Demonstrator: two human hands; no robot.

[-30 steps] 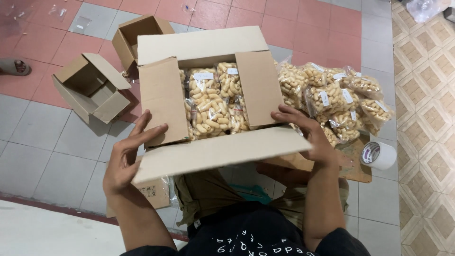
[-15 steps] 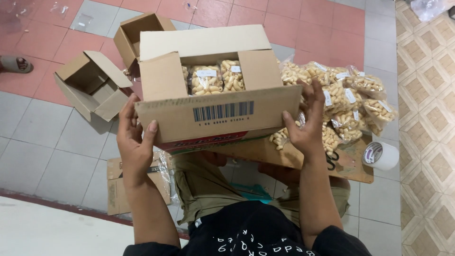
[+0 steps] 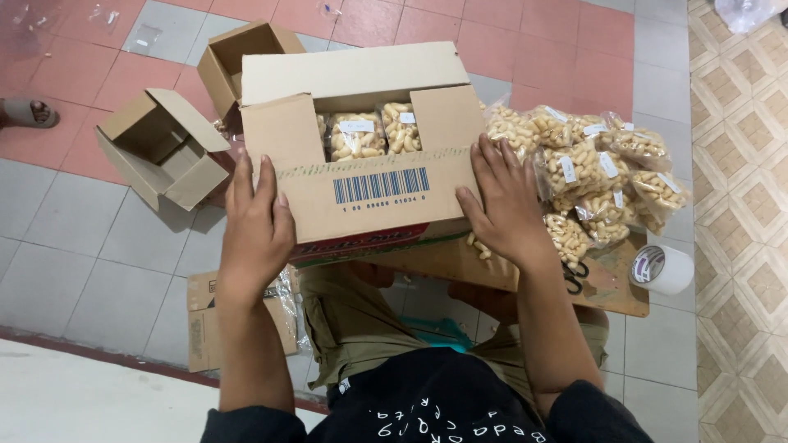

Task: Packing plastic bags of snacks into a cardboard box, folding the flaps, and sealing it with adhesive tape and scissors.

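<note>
A brown cardboard box [image 3: 361, 193] sits in front of me, packed with clear bags of pale snack pieces [image 3: 369, 134]. Its near flap is folded up and its far flap stands open. My left hand [image 3: 256, 226] presses flat against the box's left front corner. My right hand [image 3: 502, 203] lies flat on the right front corner. Both hands touch the near flap, fingers spread, gripping nothing.
A pile of bagged snacks [image 3: 587, 176] lies right of the box on a flat cardboard sheet [image 3: 603, 283]. A tape roll [image 3: 662, 268] sits at far right. Two empty open boxes [image 3: 164, 148] stand at left and behind [image 3: 234, 57]. A sandalled foot [image 3: 25, 112] shows at far left.
The near flap, lying flat toward me a second ago, has been folded up against the box. Both hands moved from under the flap onto the box's front corners.
</note>
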